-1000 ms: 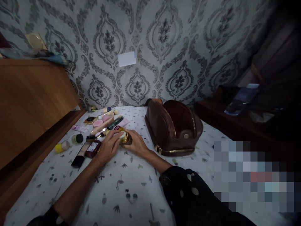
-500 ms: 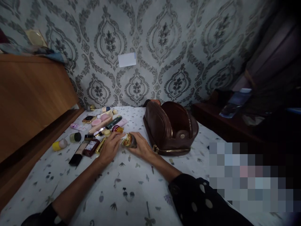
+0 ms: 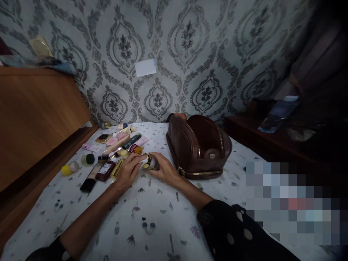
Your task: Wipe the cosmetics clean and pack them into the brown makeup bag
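Observation:
My right hand [image 3: 166, 169] is wrapped round a small glass jar with a gold rim [image 3: 148, 162], just left of the brown bag. On the jar's left side, my left hand [image 3: 128, 169] pinches a white tissue or cloth [image 3: 143, 159] against it. Beside my left hand lie a gold tube [image 3: 116, 168] and a dark red bottle [image 3: 105, 171]. A red and amber container [image 3: 136, 149] rests just behind the hands. The brown leather bag [image 3: 187, 145] stands unzipped, its top gaping.
More cosmetics, among them a black-capped tube [image 3: 89, 179], a yellow-capped bottle [image 3: 70, 168] and a green tube [image 3: 132, 141], spread to the left on the patterned sheet [image 3: 152, 217]. A wooden panel [image 3: 40, 108] borders the left; a clear bottle [image 3: 278, 114] is at right.
The jar has turned a little between my hands, with the white tissue still against it. The view has shifted slightly; the bag and cosmetics lie as before.

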`<state>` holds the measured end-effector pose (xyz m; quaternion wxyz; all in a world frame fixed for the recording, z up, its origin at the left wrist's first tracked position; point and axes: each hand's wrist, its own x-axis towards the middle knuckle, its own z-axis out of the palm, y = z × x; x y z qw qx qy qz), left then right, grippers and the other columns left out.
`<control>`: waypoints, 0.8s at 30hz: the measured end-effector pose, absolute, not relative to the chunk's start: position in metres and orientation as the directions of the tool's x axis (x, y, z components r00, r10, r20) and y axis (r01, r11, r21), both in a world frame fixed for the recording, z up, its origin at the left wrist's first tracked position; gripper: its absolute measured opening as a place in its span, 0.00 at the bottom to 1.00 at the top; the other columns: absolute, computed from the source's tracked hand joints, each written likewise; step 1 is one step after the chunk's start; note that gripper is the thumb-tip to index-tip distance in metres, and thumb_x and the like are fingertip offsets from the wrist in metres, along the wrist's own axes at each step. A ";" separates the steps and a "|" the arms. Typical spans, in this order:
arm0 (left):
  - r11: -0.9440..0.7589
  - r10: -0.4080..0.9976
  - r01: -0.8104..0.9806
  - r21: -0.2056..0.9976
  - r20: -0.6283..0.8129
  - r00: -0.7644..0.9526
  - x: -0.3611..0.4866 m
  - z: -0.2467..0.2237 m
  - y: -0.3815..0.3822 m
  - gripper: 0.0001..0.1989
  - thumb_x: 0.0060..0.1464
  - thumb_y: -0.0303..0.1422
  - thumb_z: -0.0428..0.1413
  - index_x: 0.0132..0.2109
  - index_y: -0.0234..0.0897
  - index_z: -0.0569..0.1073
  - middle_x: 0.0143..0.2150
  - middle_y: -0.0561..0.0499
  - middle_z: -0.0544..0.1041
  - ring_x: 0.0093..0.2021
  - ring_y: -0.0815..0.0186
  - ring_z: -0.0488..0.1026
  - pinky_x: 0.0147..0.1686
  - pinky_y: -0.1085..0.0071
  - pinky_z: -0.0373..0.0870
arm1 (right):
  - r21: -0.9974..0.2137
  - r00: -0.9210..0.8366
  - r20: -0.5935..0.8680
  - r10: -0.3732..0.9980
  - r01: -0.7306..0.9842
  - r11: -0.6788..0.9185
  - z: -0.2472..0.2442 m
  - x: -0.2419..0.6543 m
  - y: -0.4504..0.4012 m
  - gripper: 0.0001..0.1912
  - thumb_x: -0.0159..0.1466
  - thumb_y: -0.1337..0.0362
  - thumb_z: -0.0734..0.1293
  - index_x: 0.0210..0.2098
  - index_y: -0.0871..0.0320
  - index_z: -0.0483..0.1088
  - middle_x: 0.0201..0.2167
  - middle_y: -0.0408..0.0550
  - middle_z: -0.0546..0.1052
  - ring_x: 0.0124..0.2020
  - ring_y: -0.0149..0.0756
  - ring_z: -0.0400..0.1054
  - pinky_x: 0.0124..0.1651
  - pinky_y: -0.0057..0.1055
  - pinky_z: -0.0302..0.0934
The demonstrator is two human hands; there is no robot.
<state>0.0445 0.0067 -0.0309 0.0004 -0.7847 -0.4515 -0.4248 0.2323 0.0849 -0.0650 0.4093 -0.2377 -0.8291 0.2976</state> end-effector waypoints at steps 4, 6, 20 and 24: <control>-0.602 0.675 0.741 0.299 0.686 0.271 0.047 -0.026 0.005 0.16 0.66 0.27 0.47 0.55 0.41 0.73 0.48 0.44 0.72 0.49 0.61 0.71 0.48 0.64 0.69 | -0.646 -0.599 0.532 0.598 0.168 0.744 -0.063 0.233 0.082 0.36 0.54 0.67 0.74 0.60 0.55 0.62 0.51 0.53 0.70 0.53 0.45 0.67 0.55 0.40 0.63; -0.574 0.688 0.767 0.286 0.677 0.262 0.046 -0.024 0.005 0.16 0.66 0.27 0.46 0.55 0.41 0.74 0.48 0.44 0.72 0.49 0.60 0.70 0.48 0.63 0.69 | -0.620 -0.625 0.530 0.573 0.175 0.765 -0.062 0.233 0.080 0.37 0.54 0.68 0.74 0.61 0.54 0.61 0.51 0.52 0.69 0.53 0.44 0.66 0.56 0.40 0.63; -0.408 0.877 0.624 0.666 0.476 0.066 0.034 -0.024 0.019 0.11 0.62 0.34 0.49 0.42 0.36 0.75 0.40 0.47 0.77 0.43 0.59 0.73 0.47 0.64 0.68 | -0.640 -0.638 0.555 0.534 0.083 0.764 -0.055 0.234 0.077 0.33 0.55 0.70 0.73 0.59 0.52 0.63 0.52 0.50 0.70 0.55 0.44 0.66 0.58 0.40 0.61; -0.315 0.922 0.559 0.767 0.386 -0.010 0.033 -0.031 0.022 0.13 0.60 0.37 0.50 0.43 0.34 0.74 0.40 0.47 0.78 0.41 0.59 0.74 0.45 0.65 0.69 | -0.664 -0.590 0.560 0.582 0.101 0.741 -0.060 0.233 0.081 0.34 0.53 0.67 0.75 0.57 0.54 0.64 0.52 0.51 0.72 0.55 0.44 0.66 0.58 0.40 0.60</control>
